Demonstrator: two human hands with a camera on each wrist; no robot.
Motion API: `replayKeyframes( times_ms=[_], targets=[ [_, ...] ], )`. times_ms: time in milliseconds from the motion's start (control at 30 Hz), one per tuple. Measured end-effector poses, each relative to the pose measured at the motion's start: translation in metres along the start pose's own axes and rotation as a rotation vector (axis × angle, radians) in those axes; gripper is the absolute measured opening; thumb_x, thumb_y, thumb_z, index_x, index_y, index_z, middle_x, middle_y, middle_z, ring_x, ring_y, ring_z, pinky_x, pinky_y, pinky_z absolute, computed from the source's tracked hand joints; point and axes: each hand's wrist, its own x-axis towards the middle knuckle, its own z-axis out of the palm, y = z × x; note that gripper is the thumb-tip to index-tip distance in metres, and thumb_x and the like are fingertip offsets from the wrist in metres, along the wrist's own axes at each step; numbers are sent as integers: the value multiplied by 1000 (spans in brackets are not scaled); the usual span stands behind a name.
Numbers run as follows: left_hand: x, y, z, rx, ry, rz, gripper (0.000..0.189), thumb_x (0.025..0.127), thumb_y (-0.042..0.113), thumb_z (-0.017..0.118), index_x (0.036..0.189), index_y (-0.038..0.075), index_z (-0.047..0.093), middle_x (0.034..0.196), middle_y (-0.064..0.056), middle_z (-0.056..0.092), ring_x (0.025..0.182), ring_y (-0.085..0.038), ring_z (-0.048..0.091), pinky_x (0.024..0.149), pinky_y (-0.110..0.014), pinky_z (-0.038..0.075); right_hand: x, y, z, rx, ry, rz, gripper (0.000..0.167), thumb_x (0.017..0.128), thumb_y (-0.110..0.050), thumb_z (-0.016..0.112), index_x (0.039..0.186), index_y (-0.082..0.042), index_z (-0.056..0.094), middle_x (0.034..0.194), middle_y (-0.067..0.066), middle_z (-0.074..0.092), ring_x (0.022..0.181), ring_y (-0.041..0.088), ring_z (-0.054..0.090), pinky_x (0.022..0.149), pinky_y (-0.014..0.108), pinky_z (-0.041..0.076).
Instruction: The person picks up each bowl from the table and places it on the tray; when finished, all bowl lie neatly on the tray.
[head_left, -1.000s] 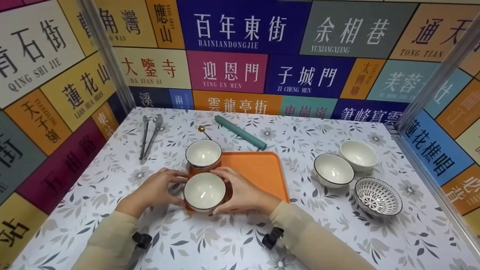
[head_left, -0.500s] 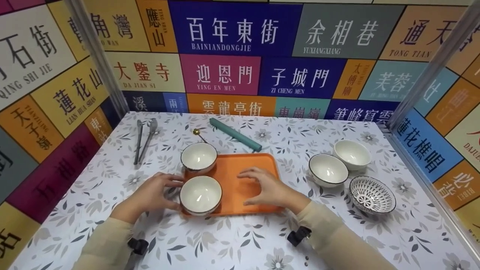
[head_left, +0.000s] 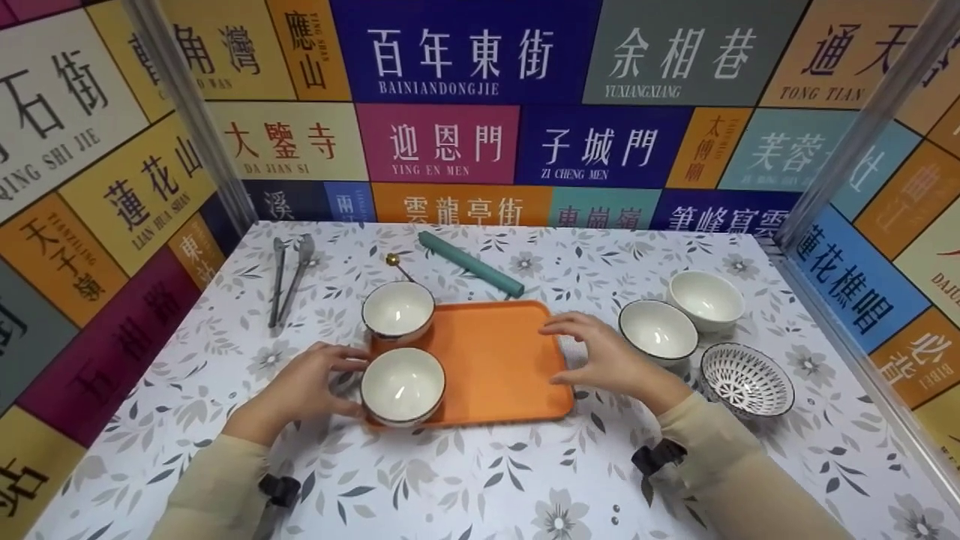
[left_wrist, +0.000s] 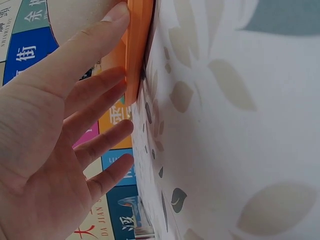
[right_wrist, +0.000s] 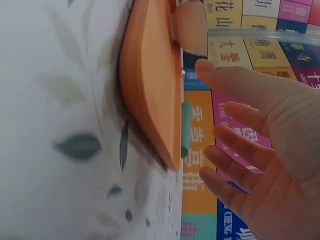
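Observation:
Two white bowls with dark rims stand along the left side of an orange tray (head_left: 502, 360), a near bowl (head_left: 403, 386) and a far bowl (head_left: 398, 309). My left hand (head_left: 311, 386) is at the tray's left edge beside the near bowl, fingers spread and loosely bent. In the left wrist view, its thumb and fingertips lie right at the tray rim (left_wrist: 137, 50). Over the tray's right edge hovers my right hand (head_left: 607, 360), fingers apart and nothing between them. The right wrist view shows that hand (right_wrist: 270, 150) beside the tray's corner.
To the right stand a dark-rimmed bowl (head_left: 658, 330), a plain white bowl (head_left: 706, 300) and a patterned bowl (head_left: 747, 381). Tongs (head_left: 289, 281) lie at the back left. Behind the tray are a green roll (head_left: 471, 264) and a thin stick with a gold knob (head_left: 392, 259).
My right hand has let go of the near bowl and moved right across the tray to its right edge. The left hand has stayed by the near bowl and the tray's left side.

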Motion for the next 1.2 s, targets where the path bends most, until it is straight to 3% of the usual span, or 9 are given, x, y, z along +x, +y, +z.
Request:
replayKeyframes(
  times_ms=[233, 500, 833, 1200],
  targets=[
    [1, 0, -1, -1, -4, -27, 69, 66, 31, 97, 129, 19, 74, 142, 2, 64, 137, -31, 52, 115, -58, 41, -16, 22, -22, -44, 55, 48, 69, 75, -18, 93, 137, -9, 65, 145, 12, 59, 137, 38, 52, 118, 60, 39],
    [2, 0, -1, -9, 3, 4, 69, 66, 28, 97, 129, 17, 73, 143, 1, 64, 137, -33, 52, 116, -60, 40, -32, 35, -42, -67, 121, 52, 70, 74, -18, 94, 137, -9, 65, 146, 13, 57, 134, 38, 53, 109, 56, 50],
    [2, 1, -1, 15, -3, 5, 67, 67, 28, 96, 130, 17, 74, 143, 1, 64, 137, -32, 52, 115, -59, 41, -44, 51, -73, -159, 136, 94, 80, 70, -27, 96, 140, -7, 62, 150, 16, 53, 141, 44, 41, 120, 66, 27],
    [-1, 1, 0, -11, -7, -28, 69, 67, 27, 96, 131, 20, 72, 145, 3, 63, 138, -32, 51, 117, -60, 38, -48, 80, -100, -293, 42, 141, 108, 62, -49, 97, 148, -3, 53, 154, 21, 47, 141, 49, 35, 115, 71, 29]
  ],
)
